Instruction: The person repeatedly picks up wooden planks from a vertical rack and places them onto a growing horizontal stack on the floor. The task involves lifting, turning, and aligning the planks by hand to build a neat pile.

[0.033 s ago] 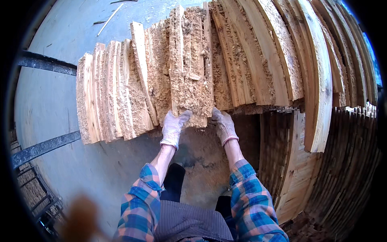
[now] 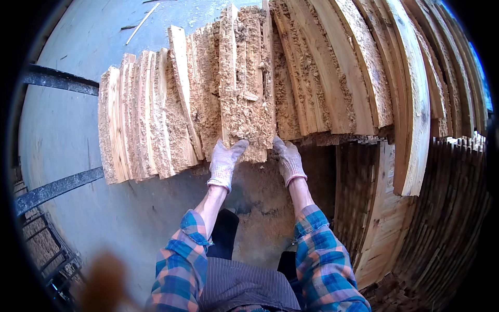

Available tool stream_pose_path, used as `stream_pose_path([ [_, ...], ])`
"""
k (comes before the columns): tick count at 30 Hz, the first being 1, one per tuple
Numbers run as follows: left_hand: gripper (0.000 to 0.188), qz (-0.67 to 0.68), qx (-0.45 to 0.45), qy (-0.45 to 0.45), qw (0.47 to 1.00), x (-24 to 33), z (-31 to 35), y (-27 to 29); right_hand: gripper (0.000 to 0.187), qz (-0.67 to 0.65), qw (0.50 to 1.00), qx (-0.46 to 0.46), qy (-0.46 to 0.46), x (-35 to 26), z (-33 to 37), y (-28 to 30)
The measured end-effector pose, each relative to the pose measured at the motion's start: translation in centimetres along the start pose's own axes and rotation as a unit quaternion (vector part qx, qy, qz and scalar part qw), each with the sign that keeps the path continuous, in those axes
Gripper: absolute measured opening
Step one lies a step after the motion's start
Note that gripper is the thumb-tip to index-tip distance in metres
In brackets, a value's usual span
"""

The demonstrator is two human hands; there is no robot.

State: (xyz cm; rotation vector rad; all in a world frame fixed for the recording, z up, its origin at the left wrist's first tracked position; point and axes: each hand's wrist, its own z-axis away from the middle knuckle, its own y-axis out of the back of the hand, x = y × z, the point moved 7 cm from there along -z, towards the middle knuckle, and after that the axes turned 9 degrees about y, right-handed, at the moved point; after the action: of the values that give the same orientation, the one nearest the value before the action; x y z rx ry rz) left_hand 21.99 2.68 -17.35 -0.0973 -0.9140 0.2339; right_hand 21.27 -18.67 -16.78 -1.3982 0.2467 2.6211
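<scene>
A bundle of sawdust-covered wooden boards (image 2: pixel 250 122) stands out above the row in the middle, its near end toward me. My left hand (image 2: pixel 226 160), in a whitish knit glove, grips the bundle's near left corner, with the thumb over the front end and the other fingers mostly hidden. On the opposite corner my right hand (image 2: pixel 289 159), gloved the same way, is closed on the bundle's right side. Loose chips lie on top of the boards. Tightly packed boards (image 2: pixel 140 117) flank the bundle on the left, and longer boards (image 2: pixel 317 67) on the right.
One long board (image 2: pixel 413 130) juts toward me at the right. Below it are stacked boards (image 2: pixel 442 218) and a pale upright plank (image 2: pixel 377 218). Dark metal bars (image 2: pixel 60 191) stick out at the left above the grey floor (image 2: pixel 57 130). A blurred brown object (image 2: pixel 106 278) is at lower left.
The view has shifted very slightly. Both hands keep the same hold on the bundle of boards.
</scene>
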Motion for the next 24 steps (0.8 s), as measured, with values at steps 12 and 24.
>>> stream_pose_path([
  [12,0.038,0.325,-0.127,0.176,0.921,-16.2,7.4,-0.4,0.065,0.062,0.955,-0.29,0.012,9.5,3.4,8.0],
  [24,0.086,0.322,-0.12,0.122,0.931,-26.8,37.3,-6.6,0.075,-0.228,0.941,-0.217,-0.127,8.8,25.9,15.5],
])
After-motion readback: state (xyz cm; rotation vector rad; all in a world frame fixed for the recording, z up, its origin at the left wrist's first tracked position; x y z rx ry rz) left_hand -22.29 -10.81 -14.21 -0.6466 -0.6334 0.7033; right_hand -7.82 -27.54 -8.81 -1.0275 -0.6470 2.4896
